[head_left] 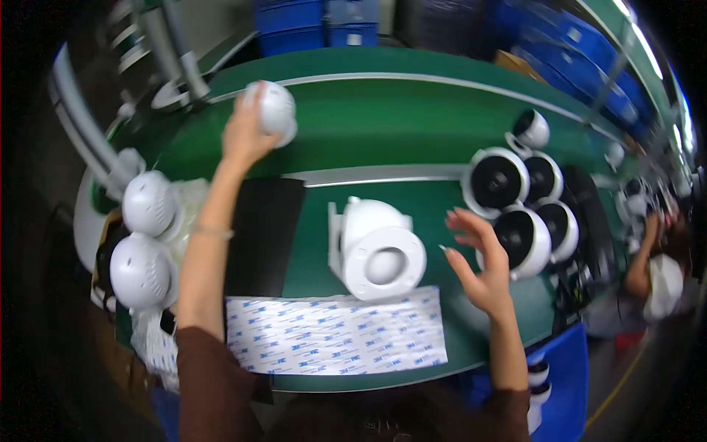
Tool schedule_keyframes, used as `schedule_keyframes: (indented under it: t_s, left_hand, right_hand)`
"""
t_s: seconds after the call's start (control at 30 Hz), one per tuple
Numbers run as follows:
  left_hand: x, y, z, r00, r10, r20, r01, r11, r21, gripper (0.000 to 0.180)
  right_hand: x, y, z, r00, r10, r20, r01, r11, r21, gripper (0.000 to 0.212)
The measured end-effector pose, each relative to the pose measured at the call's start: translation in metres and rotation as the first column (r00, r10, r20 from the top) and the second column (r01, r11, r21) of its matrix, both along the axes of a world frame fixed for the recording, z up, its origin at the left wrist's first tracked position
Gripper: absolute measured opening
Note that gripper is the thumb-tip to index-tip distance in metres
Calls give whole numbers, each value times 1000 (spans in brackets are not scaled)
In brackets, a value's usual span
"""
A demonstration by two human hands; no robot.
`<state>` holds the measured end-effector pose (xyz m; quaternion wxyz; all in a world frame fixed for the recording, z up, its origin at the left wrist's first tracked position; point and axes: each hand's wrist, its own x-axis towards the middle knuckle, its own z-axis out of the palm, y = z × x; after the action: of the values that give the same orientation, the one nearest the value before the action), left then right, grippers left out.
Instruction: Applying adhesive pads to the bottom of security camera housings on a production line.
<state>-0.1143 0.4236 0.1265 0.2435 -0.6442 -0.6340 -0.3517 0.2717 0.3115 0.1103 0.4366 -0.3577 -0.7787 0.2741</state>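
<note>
At the far left, my left hand (244, 136) is closed round a white rounded plastic housing (278, 110), over the green conveyor belt (383, 118). My right hand (482, 271) hangs over the bench with its fingers apart and nothing in them. Between the hands lies another white housing (370, 219), its round ring base facing me and a flat bracket at its left side. Just right of my right hand stand several round white units with black fronts (495, 181). Below the middle housing is a white sheet of adhesive backing paper (331, 335) with blue print.
More white domed housings (142, 269) sit at the left edge. A black mat (264, 236) lies beneath my left forearm. Blue crates (291, 28) stand behind the belt, and a blue bin (567, 368) is at lower right. Another person's arm (642, 258) shows at far right.
</note>
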Motion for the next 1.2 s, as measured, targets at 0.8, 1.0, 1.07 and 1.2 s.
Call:
schedule_keyframes:
  t_s: [0.8, 1.0, 1.07, 1.2]
  left_hand:
    - [344, -205, 62, 291, -826, -482, 939, 152, 307, 47]
    - [339, -193, 36, 301, -812, -500, 953, 242, 181, 43]
    - [328, -204, 41, 331, -884, -329, 943, 327, 71, 45]
    - [279, -195, 48, 562, -719, -409, 791, 612, 11, 72]
  right_hand:
    - [105, -163, 62, 674, -31, -738, 27, 999, -18, 79]
    - [111, -159, 46, 587, -95, -804, -101, 977, -190, 51]
    - [126, -151, 22, 404, -190, -895, -153, 950, -271, 31]
    - [151, -150, 29, 524, -333, -784, 216, 942, -255, 49]
